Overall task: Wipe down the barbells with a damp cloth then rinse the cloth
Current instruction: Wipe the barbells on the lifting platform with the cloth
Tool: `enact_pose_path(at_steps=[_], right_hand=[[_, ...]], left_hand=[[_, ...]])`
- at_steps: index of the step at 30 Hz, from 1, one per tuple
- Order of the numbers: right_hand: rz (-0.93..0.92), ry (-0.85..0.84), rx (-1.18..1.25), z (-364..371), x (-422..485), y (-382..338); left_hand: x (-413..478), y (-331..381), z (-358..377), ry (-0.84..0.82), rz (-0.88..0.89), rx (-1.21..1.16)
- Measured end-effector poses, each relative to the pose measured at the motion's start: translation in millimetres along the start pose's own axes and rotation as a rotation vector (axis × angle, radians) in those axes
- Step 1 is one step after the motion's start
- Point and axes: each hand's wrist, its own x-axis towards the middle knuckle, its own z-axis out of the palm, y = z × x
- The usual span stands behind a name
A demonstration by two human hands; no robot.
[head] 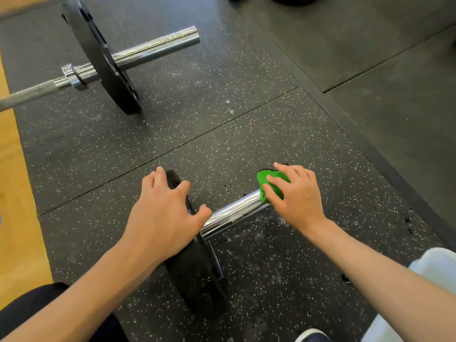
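A near barbell lies on the rubber floor with a chrome sleeve [234, 213] sticking out to the right of its black plate [197, 275]. My right hand [293, 193] grips a green cloth [267, 183] wrapped over the outer end of that sleeve. On top of the black plate rests my left hand [162, 211], fingers curled over the rim and thumb touching the sleeve. A second barbell [153, 49] with its own black plate [103, 58] lies farther away at the upper left.
Speckled black rubber mats [222, 134] cover the floor, with seams and a raised border strip [370, 144] running diagonally at right. A wooden floor strip [14, 188] lies at left. My knees and a shoe [312, 335] show at the bottom.
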Motion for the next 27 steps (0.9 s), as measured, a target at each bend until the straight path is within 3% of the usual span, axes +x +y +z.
enact_pose_path(at_steps=[4,8,12,17,21,24,27], right_hand=[[0.069,-0.214,-0.038,8,9,-6],[0.073,-0.092,-0.041,15,-14,-27],[-0.156,-0.114,-0.053,10,-22,-11],[0.193,-0.137,0.007,11,0,17],[0.325,-0.113,0.060,21,2,-10],[0.223,-0.088,0.020,19,-3,-15],[-0.015,-0.085,-0.011,14,-16,-10]], left_hand=[[3,-2,3,0.002,0.013,0.001],[1,-3,5,-0.002,0.025,0.008],[-2,-2,3,-0.005,0.023,0.000],[-4,4,1,-0.017,-0.032,-0.119],[-2,8,5,0.027,-0.073,-0.096],[-1,7,5,0.035,-0.078,-0.076],[1,8,4,0.048,-0.080,-0.071]])
